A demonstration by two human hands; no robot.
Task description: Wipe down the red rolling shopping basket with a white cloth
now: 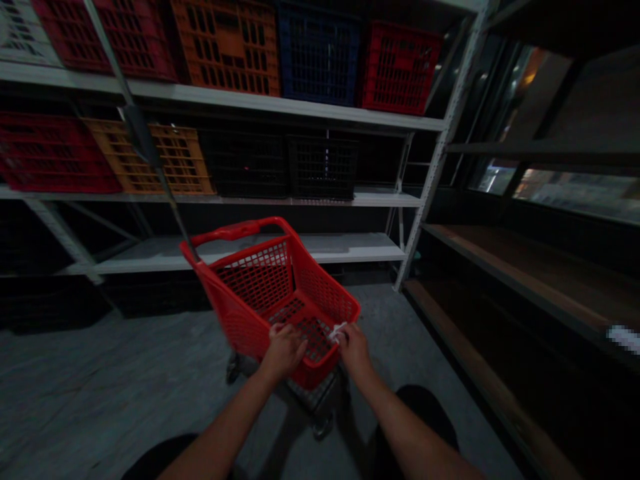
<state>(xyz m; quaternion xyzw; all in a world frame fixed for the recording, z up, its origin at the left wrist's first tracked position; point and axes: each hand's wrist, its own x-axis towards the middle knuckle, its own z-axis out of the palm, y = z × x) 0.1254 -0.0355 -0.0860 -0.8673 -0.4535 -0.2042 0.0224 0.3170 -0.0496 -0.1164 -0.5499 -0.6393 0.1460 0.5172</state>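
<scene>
A small red plastic shopping cart point(235, 313) stands before me on the concrete floor, its handle on the far side. My left hand point(286, 348) lies over the near left part of the rim, with its fingers curled round the edge. At the near right corner, my right hand point(354, 343) is closed on a crumpled white cloth point(338, 331), held against the rim. Whether it is fabric or paper I cannot tell. Nothing shows in the part of the basket I see. A tall thin pole point(167, 190) rises from the left end of the cart's handle.
Behind the cart, a white metal rack point(300, 103) carries crates, among them an orange crate point(227, 47), a blue crate point(320, 57) and a yellow crate point(165, 160). Dark wooden shelving point(500, 267) runs along the right. Concrete floor point(125, 387) extends to the left.
</scene>
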